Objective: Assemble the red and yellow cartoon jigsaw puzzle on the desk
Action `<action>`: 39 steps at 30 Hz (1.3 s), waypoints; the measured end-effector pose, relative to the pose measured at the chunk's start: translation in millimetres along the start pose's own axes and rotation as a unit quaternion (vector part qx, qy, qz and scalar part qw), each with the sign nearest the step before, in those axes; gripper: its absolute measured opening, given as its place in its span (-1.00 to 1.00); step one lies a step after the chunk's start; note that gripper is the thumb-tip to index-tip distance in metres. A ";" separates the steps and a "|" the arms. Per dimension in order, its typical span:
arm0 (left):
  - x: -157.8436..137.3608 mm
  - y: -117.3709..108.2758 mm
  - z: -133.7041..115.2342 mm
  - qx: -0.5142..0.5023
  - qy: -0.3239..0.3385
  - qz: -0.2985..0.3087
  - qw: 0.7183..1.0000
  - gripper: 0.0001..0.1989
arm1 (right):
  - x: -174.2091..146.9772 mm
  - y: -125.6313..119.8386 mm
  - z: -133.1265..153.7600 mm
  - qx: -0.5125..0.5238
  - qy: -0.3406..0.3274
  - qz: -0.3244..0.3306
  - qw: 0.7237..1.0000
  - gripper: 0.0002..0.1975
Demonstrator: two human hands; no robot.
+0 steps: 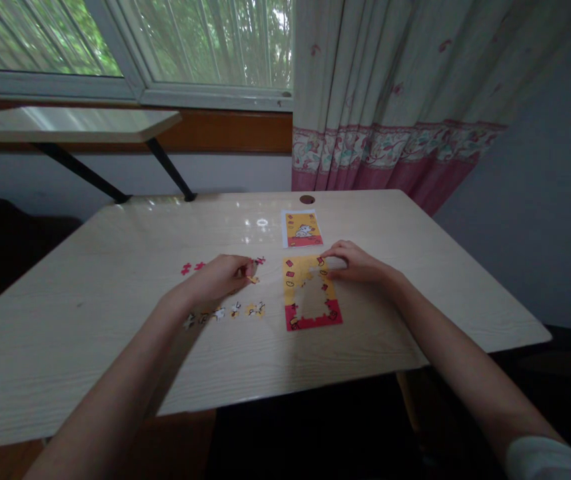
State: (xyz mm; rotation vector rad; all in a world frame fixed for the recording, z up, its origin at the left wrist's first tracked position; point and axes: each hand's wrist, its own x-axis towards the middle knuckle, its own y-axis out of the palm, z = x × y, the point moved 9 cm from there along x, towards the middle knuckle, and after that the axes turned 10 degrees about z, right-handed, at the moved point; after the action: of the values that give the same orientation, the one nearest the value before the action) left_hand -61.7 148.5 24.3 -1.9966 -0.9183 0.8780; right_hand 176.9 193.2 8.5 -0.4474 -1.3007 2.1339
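A jigsaw puzzle [288, 319] with a yellow upper part and a red lower part lies on the table, with a gap in its middle where the wood shows. My right hand [355, 262] rests at its upper right edge, fingers apart and touching it. To the left, my left hand [225, 275] pinches a small yellow puzzle piece [254, 280] between thumb and fingertips, just above the tabletop. Red puzzle pieces [186, 269] lie in a row beyond that hand, partly hidden by it. Nearer me is a row of white and yellow puzzle pieces [219, 313].
Behind the puzzle lies a picture card [303, 229] showing a white animal on yellow and red. The wooden table [235, 373] has a round hole [308, 199] near its back edge. A raised shelf [75, 125] stands at the back left; a curtain [365, 100] hangs behind.
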 end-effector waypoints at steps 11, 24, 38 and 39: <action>28.6 -21.7 -49.8 -0.333 0.103 -0.130 0.928 -0.89 | -2.9 -22.0 28.8 -0.044 -0.068 -0.156 0.984 -0.79; 48.3 20.7 -60.3 -0.528 0.081 -0.164 0.829 -0.72 | -17.9 -33.2 78.2 -0.042 -0.169 -0.283 0.943 -0.88; 41.7 29.6 -56.7 -0.560 0.063 -0.173 0.808 -0.74 | -20.8 -33.5 84.8 -0.055 -0.172 -0.279 0.943 -0.94; 41.7 30.1 -56.8 -0.567 0.064 -0.171 0.804 -0.73 | -20.5 -33.1 84.5 -0.054 -0.169 -0.277 0.944 -0.94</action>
State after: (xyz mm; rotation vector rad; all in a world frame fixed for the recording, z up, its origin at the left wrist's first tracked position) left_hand 14.4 149.5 15.3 -2.6170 -1.9326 -0.1375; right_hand 155.6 133.6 76.6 0.2433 -1.5151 1.7068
